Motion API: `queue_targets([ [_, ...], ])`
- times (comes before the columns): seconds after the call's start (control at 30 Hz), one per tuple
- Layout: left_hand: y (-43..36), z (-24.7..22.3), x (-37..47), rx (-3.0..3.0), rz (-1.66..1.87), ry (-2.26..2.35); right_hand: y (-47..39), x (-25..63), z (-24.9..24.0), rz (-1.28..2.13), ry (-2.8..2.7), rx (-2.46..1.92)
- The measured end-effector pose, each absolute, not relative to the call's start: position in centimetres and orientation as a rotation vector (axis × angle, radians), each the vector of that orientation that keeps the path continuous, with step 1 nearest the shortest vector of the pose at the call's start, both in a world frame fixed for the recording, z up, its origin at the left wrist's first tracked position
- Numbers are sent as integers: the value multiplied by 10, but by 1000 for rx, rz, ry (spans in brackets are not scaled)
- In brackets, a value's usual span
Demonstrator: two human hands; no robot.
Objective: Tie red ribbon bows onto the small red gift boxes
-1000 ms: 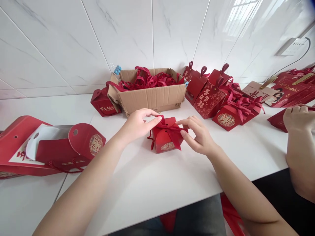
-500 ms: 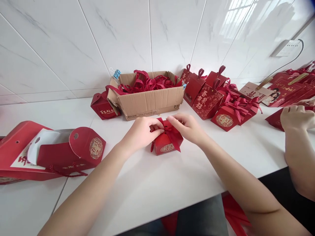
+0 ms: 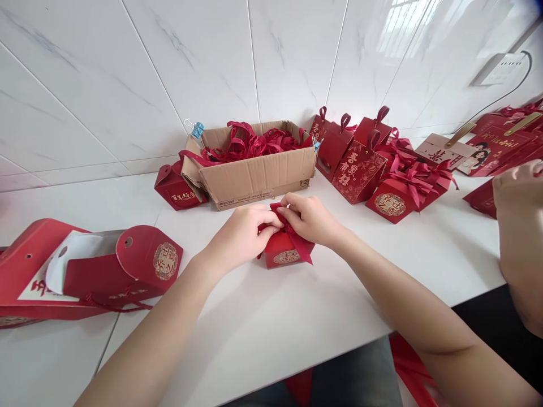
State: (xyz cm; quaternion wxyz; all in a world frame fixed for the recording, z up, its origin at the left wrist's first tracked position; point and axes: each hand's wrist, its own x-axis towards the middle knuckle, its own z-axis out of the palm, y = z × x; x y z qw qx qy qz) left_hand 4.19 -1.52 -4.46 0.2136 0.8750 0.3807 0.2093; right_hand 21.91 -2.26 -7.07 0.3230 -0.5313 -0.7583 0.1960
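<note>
Right, behind everything at the far side rises the marbled tile wall [image 3: 212, 56], and below it spreads the white tabletop [image 3: 254, 328]. Far and just left of centre sits the cardboard carton [image 3: 263, 175], heaped with loose ribbons [image 3: 254, 144]. Over on the left, an open red box [image 3: 97, 274] shows its round-ended flap. At the right edge, another person's arm [image 3: 520, 249] reaches in. Far right of centre, a tall patterned box [image 3: 358, 172] stands among others with loop handles, a bow-topped box [image 3: 388, 198] just to its near right.

And to the centre we go! The left hand [image 3: 244, 233] comes in from the left, thumb and forefinger together, clamped on the red ribbon [image 3: 302, 249]. The right hand [image 3: 313, 220] meets it from the right, thumb and forefinger pinching that ribbon too, fingertips of both hands nearly touching. Directly beneath them, the small gift box [image 3: 286, 258] sits upright on the tabletop, nearer than the carton, one ribbon tail trailing down its right side. Smallest of all, a blue clip [image 3: 197, 130] grips the carton's far-left corner.
</note>
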Motion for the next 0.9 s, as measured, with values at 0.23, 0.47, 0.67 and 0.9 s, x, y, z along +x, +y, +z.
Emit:
queue_targets([
  [0.23, -19, -43, 41, 2594, 429, 1012, -20, 221, -72, 551, -1971, -1312],
  [0.47, -14, -43, 33, 2623, 377, 974, -20, 222, -71, 548, -1946, -1314],
  [0.67, -10, -43, 28, 2668, 411, 905, -20, 221, -75, 544, -1873, -1292],
  [0.9, -14, -41, 32, 2703, 352, 917, -18, 220, -82, 491, -1857, -1276],
])
